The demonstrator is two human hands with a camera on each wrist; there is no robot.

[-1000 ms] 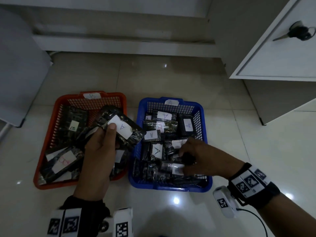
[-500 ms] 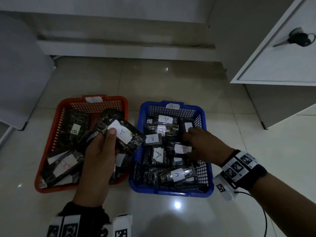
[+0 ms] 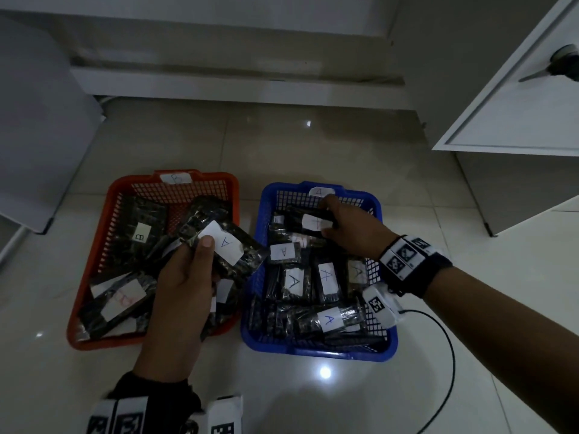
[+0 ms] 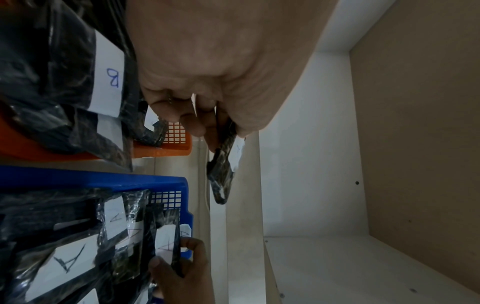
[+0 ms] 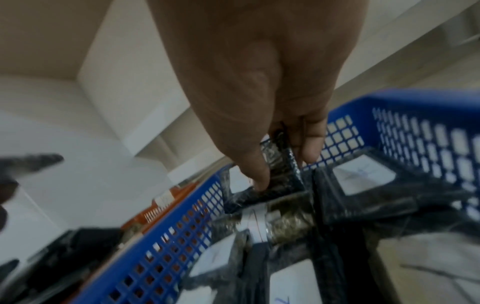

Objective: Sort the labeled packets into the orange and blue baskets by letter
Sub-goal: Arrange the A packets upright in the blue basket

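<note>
While left hand [image 3: 185,286] grips A packet [image 3: 224,245] long axis tilted right-down, right hand [image 3: 351,228] pinches far packet [image 3: 308,221].

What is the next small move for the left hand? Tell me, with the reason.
Probably carry the held packet rightward and drop it in the blue basket. The left hand grips it above the orange basket, whose tag reads B, yet its label reads A. The blue basket holds the A packets, and the right hand is busy at its far end, so aim for the near end.
</note>
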